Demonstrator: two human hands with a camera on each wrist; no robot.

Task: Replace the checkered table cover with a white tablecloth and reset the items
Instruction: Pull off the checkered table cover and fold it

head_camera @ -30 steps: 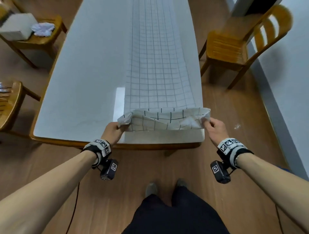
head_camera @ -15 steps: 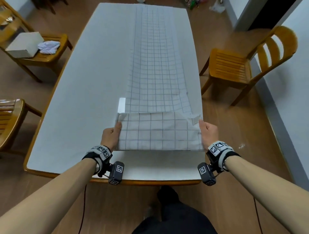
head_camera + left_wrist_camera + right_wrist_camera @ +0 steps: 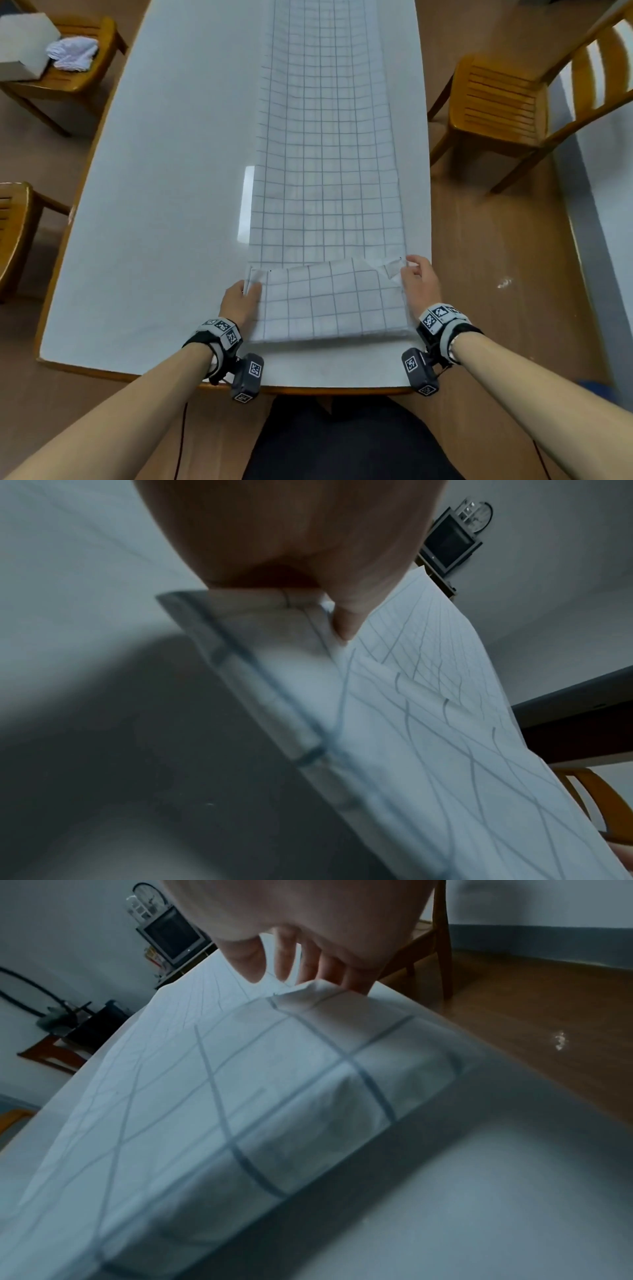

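Observation:
The checkered table cover (image 3: 329, 154) lies as a long folded strip down the right half of the white table (image 3: 164, 205). Its near end is doubled over into a flat fold (image 3: 335, 301). My left hand (image 3: 251, 286) pinches the fold's left corner, the thumb on top of the cloth (image 3: 342, 626). My right hand (image 3: 409, 269) is at the fold's right corner, where a small flap is turned up. Its fingers (image 3: 322, 969) are fairly straight and touch the raised corner (image 3: 318, 991), with the thumb apart.
A wooden chair (image 3: 496, 99) stands right of the table. At the far left another chair (image 3: 78, 82) carries a white box (image 3: 24, 44) and a crumpled cloth (image 3: 73, 53). A third chair (image 3: 13, 233) stands at the left. The near table edge (image 3: 308, 389) is against my legs.
Both hands carried the cover's near end from the table edge forward and laid it flat over the strip. The right hand's grip has loosened.

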